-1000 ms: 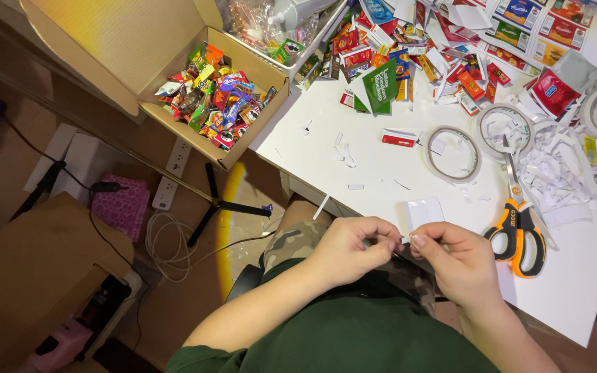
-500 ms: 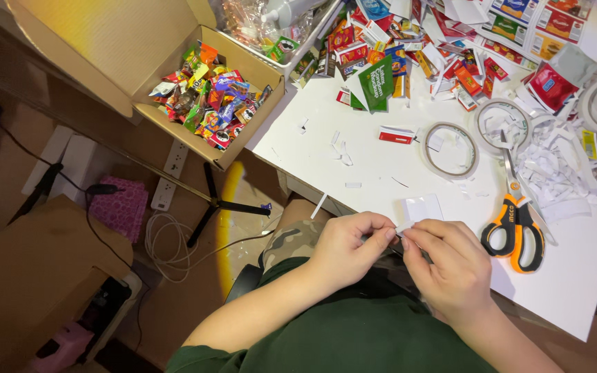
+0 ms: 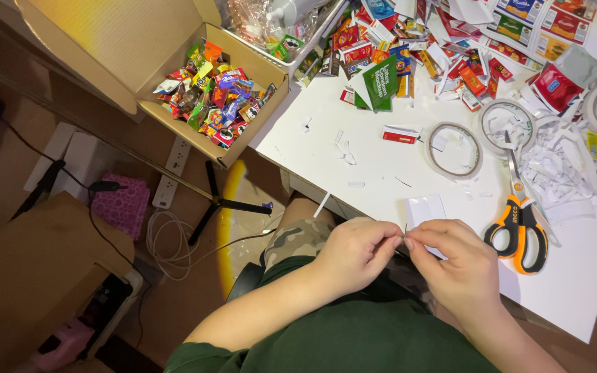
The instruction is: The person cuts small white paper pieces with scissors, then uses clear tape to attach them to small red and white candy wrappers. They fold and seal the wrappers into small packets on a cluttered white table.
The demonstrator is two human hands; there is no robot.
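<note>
Here, two hands are pinching a thin strip at the table edge.

The left hand [image 3: 357,250] and right hand [image 3: 454,259] are meeting fingertip to fingertip, both gripping narrowly on a small thin strip [image 3: 405,230] standing upright between them, just in front of a white paper piece [image 3: 425,208] on the white table [image 3: 381,166], with orange-handled scissors [image 3: 519,221] lying near the right hand.

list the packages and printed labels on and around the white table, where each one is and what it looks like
cardboard box: left of table, open, brown, full of small multicoloured packets.
green packet: table's far edge, flat, green with white print.
small red-white box: lying alone mid-table.
red pouch: far right, red with blue patch.
printed sheets: top right, white with coloured panels.
</note>
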